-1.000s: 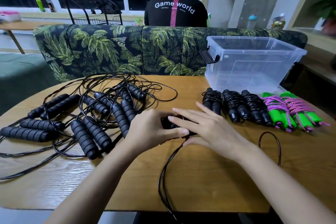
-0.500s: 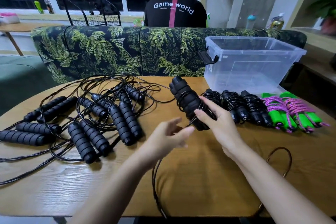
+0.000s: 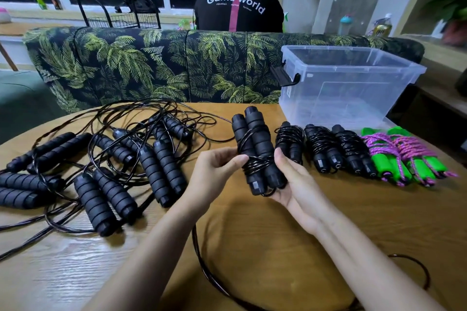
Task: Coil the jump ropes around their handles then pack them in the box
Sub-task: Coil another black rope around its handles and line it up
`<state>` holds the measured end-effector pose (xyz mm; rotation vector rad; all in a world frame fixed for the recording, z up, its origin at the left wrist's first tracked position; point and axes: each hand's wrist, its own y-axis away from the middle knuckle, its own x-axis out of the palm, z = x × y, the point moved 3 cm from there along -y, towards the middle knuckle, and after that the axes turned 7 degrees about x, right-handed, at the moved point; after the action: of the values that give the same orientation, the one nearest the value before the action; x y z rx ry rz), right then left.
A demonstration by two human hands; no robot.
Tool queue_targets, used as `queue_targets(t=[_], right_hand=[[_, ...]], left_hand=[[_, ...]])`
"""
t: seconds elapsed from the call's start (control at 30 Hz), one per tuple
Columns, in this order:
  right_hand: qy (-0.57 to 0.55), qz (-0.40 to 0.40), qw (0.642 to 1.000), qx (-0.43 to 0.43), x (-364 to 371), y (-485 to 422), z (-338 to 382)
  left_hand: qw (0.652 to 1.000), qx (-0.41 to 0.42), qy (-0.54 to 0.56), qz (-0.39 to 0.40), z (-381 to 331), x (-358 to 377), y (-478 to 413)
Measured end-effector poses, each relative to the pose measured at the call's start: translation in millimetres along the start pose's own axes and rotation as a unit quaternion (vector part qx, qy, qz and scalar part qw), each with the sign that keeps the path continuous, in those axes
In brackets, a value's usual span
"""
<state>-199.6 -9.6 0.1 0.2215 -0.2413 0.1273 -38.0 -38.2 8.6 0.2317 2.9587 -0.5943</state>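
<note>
1. Half a second on, the left hand has risen to meet the black jump rope, which the right hand was holding up alone. The bundle now sits lower and nearer my camera.
2. That right hand lies palm-up under the two handles, fingers curled behind them, thumb pressed against the right handle's side.
3. On the other side, the left hand's thumb and fingertips pinch the cord wound round the handles' lower half.
4. I see the rope held above the table, handles side by side, nearly upright. Its loose cord drops past the near edge and loops back up at the right.
5. Just beyond the right hand, three coiled black ropes lie in a row, with two green-handled ropes wrapped in pink cord beside them.
6. Behind that row, at the table's far right, stands the clear box, its top open.
7. Over the table's left half spreads a tangle of uncoiled black ropes.
8. Past the table runs a leaf-print sofa, where a person in a black shirt sits with their back to me.
</note>
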Motion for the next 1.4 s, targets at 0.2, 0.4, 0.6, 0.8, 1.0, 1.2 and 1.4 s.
queue_targets(t=[0.2, 0.4, 0.6, 0.8, 1.0, 1.2, 1.4], right_hand=[[0.263, -0.121, 0.948, -0.131, -8, -22, 12], [0.398, -0.139, 0.882, -0.211, 10, -36, -1], [0.507, -0.193, 0.822, -0.174, 9, -37, -12], [0.491, -0.218, 0.831, -0.145, -1, -40, -20], [0.268, -0.133, 0.945, -0.131, -6, -41, -23], [0.181, -0.054, 0.974, -0.127, -4, -38, -21], [0.170, -0.014, 0.978, -0.121, -3, -39, -25]], left_hand=[[0.997, -0.004, -0.017, -0.079, 9, -9, -21], [0.986, -0.005, -0.108, -0.125, 19, -7, -34], [0.992, 0.013, -0.100, -0.071, 31, -3, -29], [0.992, 0.074, -0.092, 0.035, 36, -7, -28], [0.991, 0.097, -0.082, 0.043, 37, -9, -28], [0.998, 0.068, -0.012, 0.012, 41, -13, -29], [0.989, -0.034, 0.102, 0.098, 43, -4, -27]])
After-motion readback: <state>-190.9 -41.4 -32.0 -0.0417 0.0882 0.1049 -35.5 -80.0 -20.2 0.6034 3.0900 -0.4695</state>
